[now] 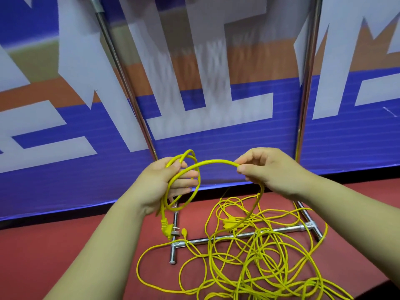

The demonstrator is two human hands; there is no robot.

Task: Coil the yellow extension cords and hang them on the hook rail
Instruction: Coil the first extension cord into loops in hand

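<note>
1. The left hand (160,182) is raised in front of the body, palm turned inward. Its thumb presses a small coil (184,197) of yellow cord against the fingers, which lie fairly straight behind the loops. The coil counts about two turns and hangs below the palm.
2. The right hand (266,169) is level with the left and a little apart from it. Thumb and curled fingers pinch the same cord where it arches across from the coil. From this pinch the cord drops down to the floor.
3. A yellow plug (167,229) with metal pins dangles from the coil on a short tail below the left wrist, clear of the floor.
4. Below and to the right of the hands the rest of the yellow cord lies as a loose tangle (259,260) on the red floor (65,245), many loops crossing each other. A thicker yellow fitting (229,223) sits among the far loops.
5. The tangle lies over the chrome base bar (238,235) of a rack, with short cross feet at both ends of the bar.
6. Two chrome uprights rise from that base, the left upright (121,68) leaning in the wide view and the right upright (307,72) nearly straight.
7. Behind them stands a blue banner (216,165) with large white shapes and an orange band, its lower edge meeting the floor
</note>
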